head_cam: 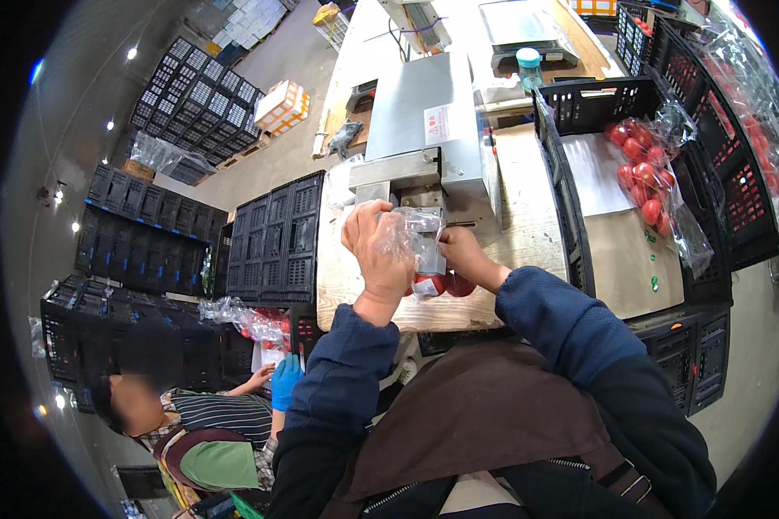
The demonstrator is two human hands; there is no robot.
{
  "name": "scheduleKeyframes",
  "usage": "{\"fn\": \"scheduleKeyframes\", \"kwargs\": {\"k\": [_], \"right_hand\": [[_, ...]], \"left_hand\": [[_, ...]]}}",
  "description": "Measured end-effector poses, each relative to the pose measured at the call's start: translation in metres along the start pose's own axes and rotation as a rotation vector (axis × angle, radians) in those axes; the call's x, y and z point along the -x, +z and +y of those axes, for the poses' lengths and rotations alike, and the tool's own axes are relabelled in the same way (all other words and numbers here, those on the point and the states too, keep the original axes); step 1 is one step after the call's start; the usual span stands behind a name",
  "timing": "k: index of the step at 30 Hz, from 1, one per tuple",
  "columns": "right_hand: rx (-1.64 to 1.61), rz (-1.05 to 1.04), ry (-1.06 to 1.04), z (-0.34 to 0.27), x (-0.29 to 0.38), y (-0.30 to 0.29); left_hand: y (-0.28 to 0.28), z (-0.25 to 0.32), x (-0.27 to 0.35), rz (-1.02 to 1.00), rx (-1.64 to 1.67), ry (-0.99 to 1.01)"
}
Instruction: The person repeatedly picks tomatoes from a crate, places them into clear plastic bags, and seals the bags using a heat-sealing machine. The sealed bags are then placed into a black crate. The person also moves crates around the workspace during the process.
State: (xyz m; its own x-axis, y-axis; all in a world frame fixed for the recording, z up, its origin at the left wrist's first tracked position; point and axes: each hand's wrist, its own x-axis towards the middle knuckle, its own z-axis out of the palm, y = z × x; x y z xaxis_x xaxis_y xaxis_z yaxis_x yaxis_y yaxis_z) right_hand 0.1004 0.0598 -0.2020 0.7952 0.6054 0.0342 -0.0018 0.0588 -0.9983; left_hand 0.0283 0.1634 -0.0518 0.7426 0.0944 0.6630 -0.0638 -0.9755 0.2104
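Note:
A clear plastic bag [399,239] is bunched at the front of a grey metal machine [422,110] on the wooden worktop. My left hand [378,250] grips the bag's film from the left, fingers up against the machine's front. On the other side, my right hand [472,258] has its fingers pinched at the film's right edge, beside a metal plate [431,258]. Red tomatoes [459,284] in the bag rest below that plate, near the worktop's front edge. A white label [424,287] shows on them. The hands and the plate hide part of the bag.
To the right, a black plastic crate [561,214] holds bagged tomatoes [642,172] and cardboard. Behind the machine are a scale [526,29] and a lidded jar [530,68]. A co-worker wearing a blue glove [287,381] reaches into a crate at left. Stacked black crates [274,240] stand nearby.

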Motion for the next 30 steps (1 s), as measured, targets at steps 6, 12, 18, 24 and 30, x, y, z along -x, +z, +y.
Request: {"fn": "scheduleKeyframes", "kwargs": {"k": [6,12,18,24,30], "right_hand": [[0.097,0.12,-0.041,-0.029,0.016,-0.014],[0.156,0.233,-0.303,-0.068,0.095,-0.064],[1.098,0.363,-0.321,-0.09,0.158,-0.278],[1.786,0.409,0.608,0.016,0.209,-0.462],[1.283,0.336,0.832,0.04,0.205,-0.508]], "left_hand": [[-0.008,0.017,-0.005,-0.033,-0.114,0.135],[-0.013,0.095,0.019,-0.106,1.599,-0.501],[-0.061,0.075,0.028,0.075,1.56,-0.826],[-0.125,0.047,0.054,0.221,1.302,-0.705],[-0.17,-0.035,0.107,0.381,0.702,-0.873]]}}
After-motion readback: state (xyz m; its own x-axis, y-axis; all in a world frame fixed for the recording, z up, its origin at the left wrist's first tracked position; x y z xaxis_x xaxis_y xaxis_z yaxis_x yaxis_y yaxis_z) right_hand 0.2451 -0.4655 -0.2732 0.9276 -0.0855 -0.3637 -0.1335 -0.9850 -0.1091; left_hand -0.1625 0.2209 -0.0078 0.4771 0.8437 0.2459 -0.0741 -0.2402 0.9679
